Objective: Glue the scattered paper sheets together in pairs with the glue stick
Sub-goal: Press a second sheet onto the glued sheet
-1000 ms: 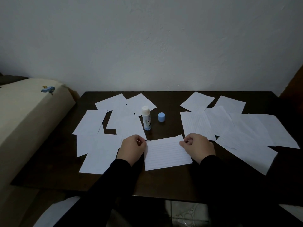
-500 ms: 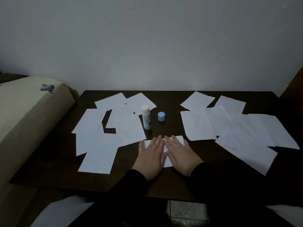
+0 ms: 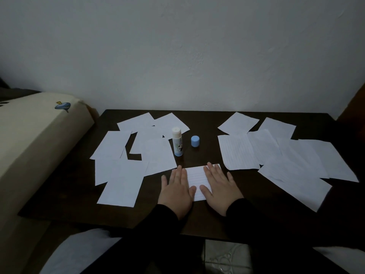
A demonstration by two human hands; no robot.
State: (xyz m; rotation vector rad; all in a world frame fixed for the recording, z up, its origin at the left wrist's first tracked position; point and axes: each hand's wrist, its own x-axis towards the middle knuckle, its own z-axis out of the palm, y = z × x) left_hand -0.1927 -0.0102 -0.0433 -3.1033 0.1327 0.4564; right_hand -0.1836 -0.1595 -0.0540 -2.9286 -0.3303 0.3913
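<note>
- Dim light, a plain white wall [image 3: 197, 56] behind, and a dark wooden desk [image 3: 65, 194] pushed up against it.
- Near the desk's front edge, at its middle, lies a lined sheet [image 3: 195, 177] — flat, with both hands on it.
- Left hand [image 3: 176, 188]: palm down, fingers straight and close together, pressing the sheet's left part; its outer fingers lie past the paper's left edge, on the wood.
- Right hand [image 3: 219, 183]: also flat, fingers straight and slightly spread, pressing the sheet's right part. Neither hand grasps anything, and the two thumbs nearly meet over the paper.
- Both arms come in over the front edge in black sleeves [image 3: 256, 224].
- Glue stick [image 3: 177, 142]: upright, uncapped, behind the pressed sheet toward the desk's middle, just beside the left pile.
- Its blue cap [image 3: 195, 141] stands on the wood just right of the stick, apart from it.
- Left pile [image 3: 126, 165]: loose white sheets overlapping across the desk's left half, reaching from the back edge toward the front.
- Right pile [image 3: 286, 155]: more overlapping sheets over the right half — the nearest one to the middle shows ruled lines.
- Off the desk's left edge sits a cream cushion [image 3: 29, 139] with a small blue print.
</note>
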